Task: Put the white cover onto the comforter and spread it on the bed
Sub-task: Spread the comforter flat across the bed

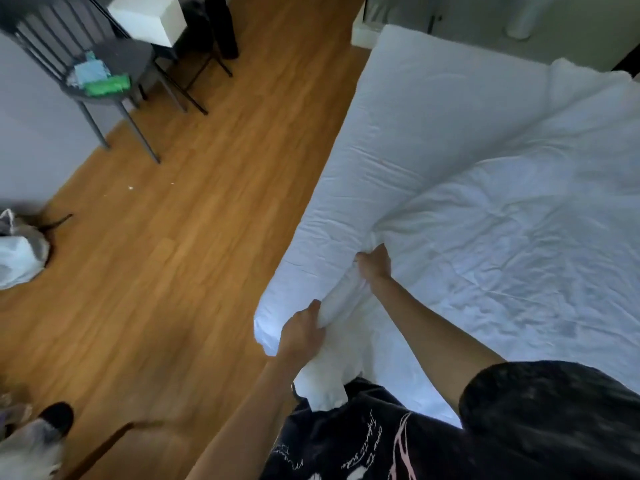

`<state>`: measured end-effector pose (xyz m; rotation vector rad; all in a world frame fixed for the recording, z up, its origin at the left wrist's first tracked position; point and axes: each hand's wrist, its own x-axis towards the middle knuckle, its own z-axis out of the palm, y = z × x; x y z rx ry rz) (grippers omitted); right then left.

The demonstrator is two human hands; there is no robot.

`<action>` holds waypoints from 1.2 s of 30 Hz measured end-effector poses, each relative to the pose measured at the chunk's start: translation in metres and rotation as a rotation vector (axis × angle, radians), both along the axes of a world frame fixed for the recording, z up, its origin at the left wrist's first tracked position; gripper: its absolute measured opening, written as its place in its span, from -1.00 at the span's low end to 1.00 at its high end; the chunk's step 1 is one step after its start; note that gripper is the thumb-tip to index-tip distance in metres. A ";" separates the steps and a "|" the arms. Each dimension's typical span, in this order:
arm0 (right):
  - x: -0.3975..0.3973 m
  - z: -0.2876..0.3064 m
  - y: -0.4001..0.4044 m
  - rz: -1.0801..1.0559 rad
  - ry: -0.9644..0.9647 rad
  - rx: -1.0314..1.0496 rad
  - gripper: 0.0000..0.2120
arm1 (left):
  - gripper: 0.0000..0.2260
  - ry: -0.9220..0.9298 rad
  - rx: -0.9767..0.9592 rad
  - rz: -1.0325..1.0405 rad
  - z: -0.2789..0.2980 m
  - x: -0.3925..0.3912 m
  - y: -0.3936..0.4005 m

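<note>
The comforter [485,188] was plain white. Left of it, the floor [194,216] showed orange-brown wood grain; beyond that floor stood a dark grey chair [104,64] holding green cloth [105,86].

Comforter [485,202] on bed [415,386]; chair [104,71] far left on floor [180,237]; bag [17,254] at left edge
</note>
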<state>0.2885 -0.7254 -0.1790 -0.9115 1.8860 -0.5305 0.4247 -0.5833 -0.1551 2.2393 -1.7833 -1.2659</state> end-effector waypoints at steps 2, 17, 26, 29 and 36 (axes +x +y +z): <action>0.049 -0.014 -0.019 0.019 0.018 0.023 -0.46 | -0.70 -0.026 0.033 0.002 -0.010 0.047 -0.023; 0.345 -0.123 -0.057 0.389 -0.017 0.411 -0.93 | -0.54 -0.234 0.369 -0.361 -0.053 0.357 -0.154; 0.413 -0.152 -0.050 0.111 0.057 0.382 -0.76 | -0.57 -0.229 0.244 -0.591 -0.055 0.524 -0.231; 0.425 -0.143 -0.056 0.094 0.056 0.370 -0.93 | -0.59 -0.248 0.240 -0.646 -0.051 0.555 -0.254; 0.434 -0.132 -0.099 -0.048 0.028 0.356 -0.88 | -0.59 -0.257 0.280 -0.693 -0.059 0.569 -0.342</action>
